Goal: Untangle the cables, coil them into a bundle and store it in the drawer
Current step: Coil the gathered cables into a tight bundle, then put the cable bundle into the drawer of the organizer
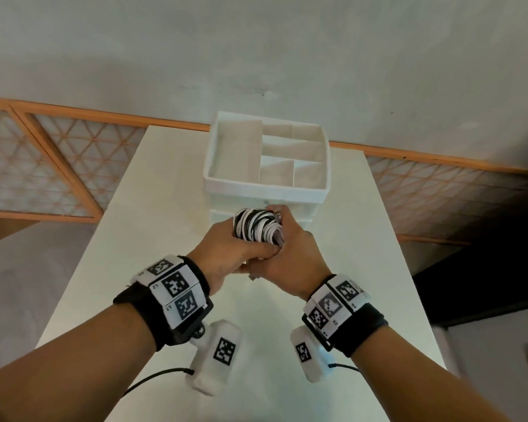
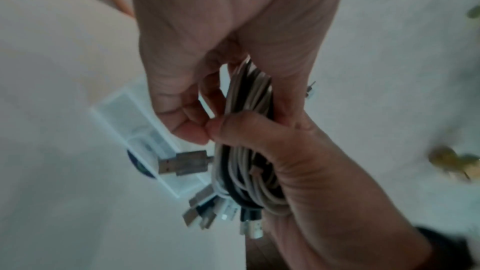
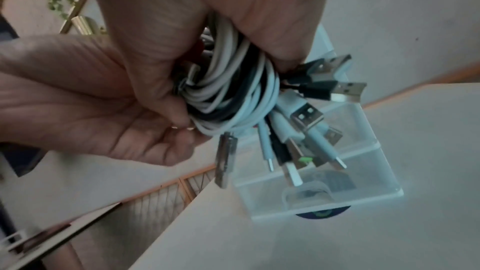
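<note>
While the drawer (image 1: 258,222) below the white organizer (image 1: 265,184) appears shut, item: black-and-white cable bundle (image 1: 256,225), coiled, clasped above the table (image 1: 348,269) by left hand (image 1: 226,257) and right hand (image 1: 290,257), fingers wrapped around it; stowing outstanding.

Coiled cable bundle (image 1: 258,225): alternating white and black strands, giving a striped look from the head view. Plugs (image 3: 306,118) hanging from the bundle: silver metal tips, some on black housings, some on pale grey-white housings; one shows a small green insert.

Translucent white plastic drawer organiser (image 1: 326,166): frosted walls, off-white compartment floors. A dark blue round patch shows beneath its near edge in the right wrist view.

Surface (image 1: 363,269): plain white.

Wrist bands (image 1: 177,287): black straps carrying white tiles printed with black square-code patterns.

Far wall: pale grey-white. Lattice panels (image 1: 58,153): orange-brown frames with diamond grid.
</note>
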